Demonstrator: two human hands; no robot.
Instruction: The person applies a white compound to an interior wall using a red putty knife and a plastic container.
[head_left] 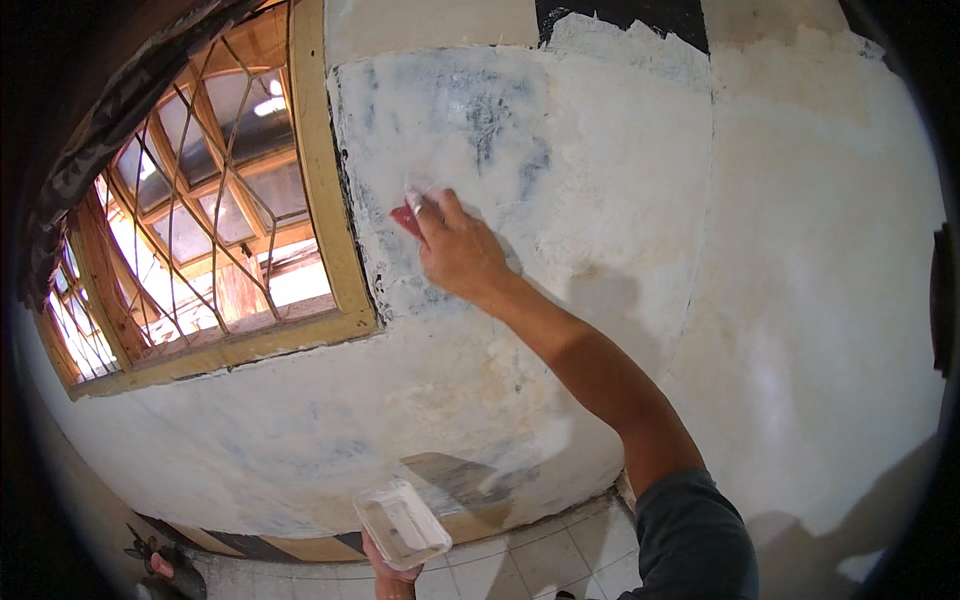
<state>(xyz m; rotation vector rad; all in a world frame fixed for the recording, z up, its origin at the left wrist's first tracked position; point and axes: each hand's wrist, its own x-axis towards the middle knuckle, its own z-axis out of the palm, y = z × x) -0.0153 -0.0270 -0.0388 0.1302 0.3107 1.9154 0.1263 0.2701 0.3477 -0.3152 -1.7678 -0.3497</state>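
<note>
My right hand (462,252) is raised against the white-plastered wall (620,160), just right of the window. Its fingers are closed round a small red flat spreader (406,222), whose edge is at the wall; whitish paste shows on the fingers. Low in the view, my left hand (382,562) grips a clear rectangular plastic tub (428,549) from below and the side. Whitish residue coats the inside of the tub. Around the spreader the wall has bluish-grey patches showing through the white coat.
A yellow-brown wooden window frame (350,285) with a metal grille (228,150) stands at the left, a dark curtain (90,150) above it. Grey floor tiles (545,560) lie below. A dark object (942,300) projects at the far right, and a plant-like item (150,552) stands lower left.
</note>
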